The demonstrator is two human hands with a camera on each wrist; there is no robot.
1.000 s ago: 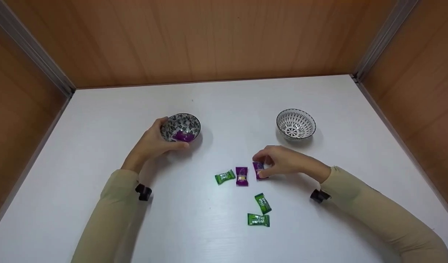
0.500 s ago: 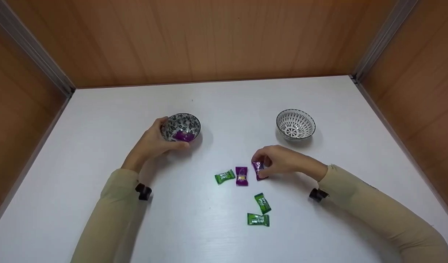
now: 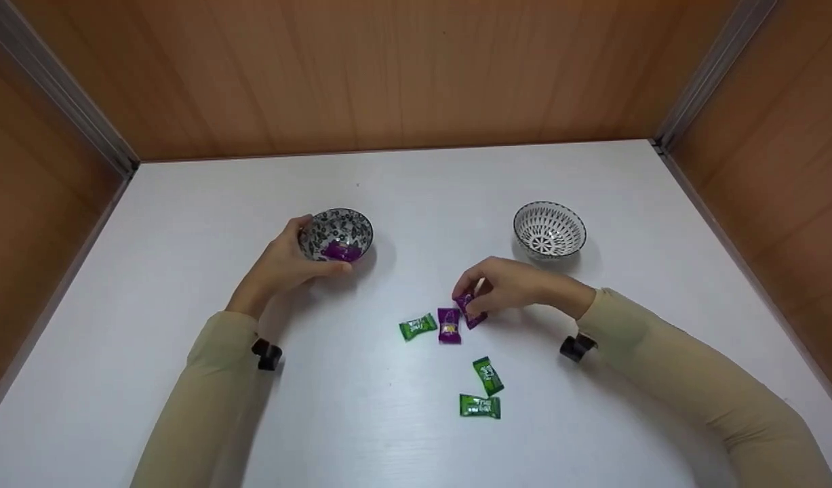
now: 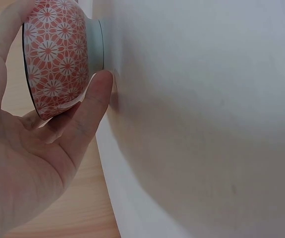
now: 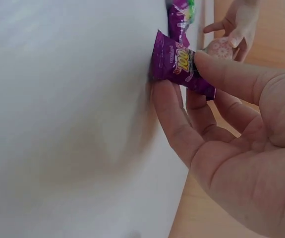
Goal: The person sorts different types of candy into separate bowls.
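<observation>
One purple-wrapped candy (image 5: 174, 64) pinched in R hand (image 3: 514, 285); L hand (image 3: 283, 263) grips floral bowl (image 3: 348, 228) (purple wrappers (image 3: 341, 251) inside). Prob best: light pinch, lift clear of adjacent purple candy (image 3: 449, 327).

Booth-like work bay; wider setting, whether lab, office or home, cannot be told. Plain white tabletop (image 3: 375, 420), bounded by wood-grain back panel (image 3: 402, 74), left panel (image 3: 29, 224) and right panel (image 3: 775, 183). Grey metal left strip (image 3: 60, 88) and right strip (image 3: 712, 68) at the corners.
</observation>
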